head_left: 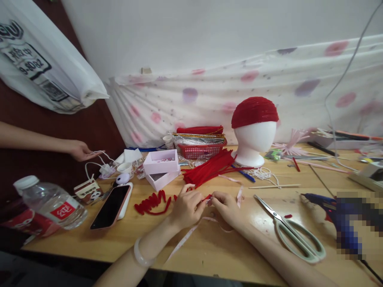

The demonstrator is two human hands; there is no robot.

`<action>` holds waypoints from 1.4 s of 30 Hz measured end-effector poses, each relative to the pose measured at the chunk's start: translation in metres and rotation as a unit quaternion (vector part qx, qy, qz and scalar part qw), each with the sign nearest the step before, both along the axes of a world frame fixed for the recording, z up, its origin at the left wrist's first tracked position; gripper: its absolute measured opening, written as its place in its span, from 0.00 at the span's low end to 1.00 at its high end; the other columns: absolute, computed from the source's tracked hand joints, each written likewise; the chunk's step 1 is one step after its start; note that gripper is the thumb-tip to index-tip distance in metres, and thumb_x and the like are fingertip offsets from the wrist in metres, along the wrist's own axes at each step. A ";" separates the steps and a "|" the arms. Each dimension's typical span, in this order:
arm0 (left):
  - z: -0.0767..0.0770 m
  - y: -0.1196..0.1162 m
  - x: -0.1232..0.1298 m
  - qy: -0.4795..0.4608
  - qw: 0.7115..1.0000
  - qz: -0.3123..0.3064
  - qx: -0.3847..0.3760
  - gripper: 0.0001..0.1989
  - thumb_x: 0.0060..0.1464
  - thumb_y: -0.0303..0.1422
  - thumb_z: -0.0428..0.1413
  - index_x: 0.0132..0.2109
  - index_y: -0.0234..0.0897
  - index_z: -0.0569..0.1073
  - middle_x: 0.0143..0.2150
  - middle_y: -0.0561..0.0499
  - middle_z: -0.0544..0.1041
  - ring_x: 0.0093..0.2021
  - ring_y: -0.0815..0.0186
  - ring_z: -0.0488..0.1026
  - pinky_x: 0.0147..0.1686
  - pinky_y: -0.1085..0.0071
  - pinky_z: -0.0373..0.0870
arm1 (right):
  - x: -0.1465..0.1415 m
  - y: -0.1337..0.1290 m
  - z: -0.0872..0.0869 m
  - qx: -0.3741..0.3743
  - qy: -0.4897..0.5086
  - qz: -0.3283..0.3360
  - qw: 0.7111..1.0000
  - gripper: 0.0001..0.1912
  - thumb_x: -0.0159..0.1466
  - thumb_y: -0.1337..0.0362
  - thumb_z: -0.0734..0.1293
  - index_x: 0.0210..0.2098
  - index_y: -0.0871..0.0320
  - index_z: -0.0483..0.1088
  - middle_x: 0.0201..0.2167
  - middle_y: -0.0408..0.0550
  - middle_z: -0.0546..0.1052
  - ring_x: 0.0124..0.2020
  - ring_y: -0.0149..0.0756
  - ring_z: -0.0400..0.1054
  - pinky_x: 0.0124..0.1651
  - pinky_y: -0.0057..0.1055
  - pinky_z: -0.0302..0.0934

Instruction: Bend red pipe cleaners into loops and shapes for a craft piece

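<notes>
My left hand (187, 207) and my right hand (226, 206) meet over the table, fingertips pinched on a short piece of red pipe cleaner (207, 198). Most of that piece is hidden by the fingers. Left of my hands lies a coiled, wavy red pipe cleaner (152, 202). Just behind them spreads a bundle of straight red pipe cleaners (206, 168). A pale measuring tape (187, 239) runs beneath my hands. To the right, scissors (289, 229) lie with pale green handles towards me. A white foam head (254, 139) wearing a red cap (255, 112) stands behind.
A blue glue gun (323, 203) rests at the right. Left are a phone (112, 207), a water bottle (50, 203) and white boxes (161, 167). A red basket (202, 150) stands at the back. Another person's hand (82, 150) holds a bead string at the left.
</notes>
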State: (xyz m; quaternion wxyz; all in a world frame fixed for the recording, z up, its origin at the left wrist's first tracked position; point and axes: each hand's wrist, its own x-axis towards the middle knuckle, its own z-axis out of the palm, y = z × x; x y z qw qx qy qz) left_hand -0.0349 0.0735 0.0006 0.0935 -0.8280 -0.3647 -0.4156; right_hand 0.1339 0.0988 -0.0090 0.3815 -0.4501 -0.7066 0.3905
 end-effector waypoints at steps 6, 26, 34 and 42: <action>-0.002 0.001 -0.001 -0.008 1.000 0.000 0.003 0.11 0.61 0.27 0.49 0.29 0.38 0.67 0.22 0.54 0.71 0.25 0.67 0.69 0.47 0.60 0.71 | 0.000 0.002 -0.003 0.003 -0.001 0.003 1.000 0.12 0.55 0.61 0.58 0.19 0.57 0.66 0.19 0.44 0.70 0.26 0.38 0.65 0.31 0.30 0.56; 0.020 0.028 0.012 0.044 0.998 0.020 0.039 0.11 0.61 0.29 0.50 0.29 0.40 0.70 0.25 0.53 0.76 0.27 0.64 0.72 0.41 0.63 0.72 | 0.004 0.017 0.000 -0.004 0.083 -0.043 0.996 0.13 0.56 0.71 0.61 0.18 0.61 0.73 0.15 0.39 0.68 0.22 0.30 0.60 0.27 0.25 0.49; 0.027 0.029 0.025 0.093 0.993 0.054 0.049 0.16 0.60 0.29 0.50 0.24 0.41 0.64 0.18 0.57 0.67 0.21 0.65 0.66 0.44 0.62 0.68 | 0.011 0.026 0.002 -0.006 0.136 -0.037 0.990 0.15 0.57 0.70 0.60 0.16 0.60 0.70 0.14 0.39 0.67 0.22 0.30 0.60 0.27 0.25 0.49; 0.033 0.032 0.020 0.090 0.991 0.068 0.068 0.10 0.60 0.31 0.54 0.30 0.40 0.74 0.25 0.54 0.79 0.27 0.65 0.74 0.46 0.62 0.67 | 0.015 0.025 0.004 -0.015 0.150 -0.042 0.988 0.14 0.55 0.70 0.61 0.16 0.60 0.72 0.14 0.39 0.66 0.23 0.30 0.61 0.27 0.26 0.48</action>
